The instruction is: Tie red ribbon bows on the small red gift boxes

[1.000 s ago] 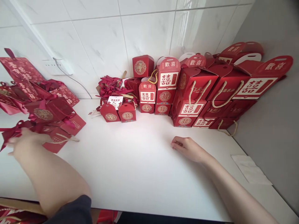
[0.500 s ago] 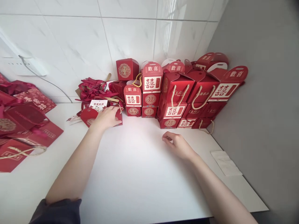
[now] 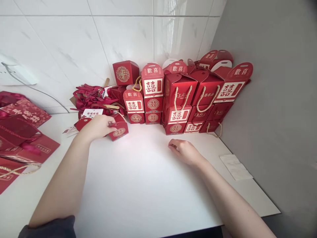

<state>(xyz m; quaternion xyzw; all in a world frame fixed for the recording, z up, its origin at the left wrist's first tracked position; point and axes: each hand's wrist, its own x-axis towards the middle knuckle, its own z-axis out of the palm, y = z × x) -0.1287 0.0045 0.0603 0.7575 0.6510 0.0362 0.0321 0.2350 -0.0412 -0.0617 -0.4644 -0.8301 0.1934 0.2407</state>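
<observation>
At the left of the white table, my left hand (image 3: pixel 97 127) has its thumb and fingers closed on the top edge of a small red gift box (image 3: pixel 119 132) with a round gold emblem. The box sits at the table surface, and part of it is hidden behind my hand. Just behind that hand are a white printed card (image 3: pixel 92 113) and a pile of dark red ribbons (image 3: pixel 92 96). My right hand (image 3: pixel 184 151) hovers over or rests on the table in front of the stacked boxes, fingers curled together; nothing shows in them.
Red gift boxes (image 3: pixel 182 89) with rope handles stand stacked along the tiled wall. More red boxes and bags (image 3: pixel 29 140) lie at the left. A pale folded cloth or tissue (image 3: pixel 236 167) is by the grey partition (image 3: pixel 267 109) on the right.
My left hand has gripped the small red box and turned it, so its emblem now shows. My right hand stays curled in nearly the same place. The view has shifted slightly.
</observation>
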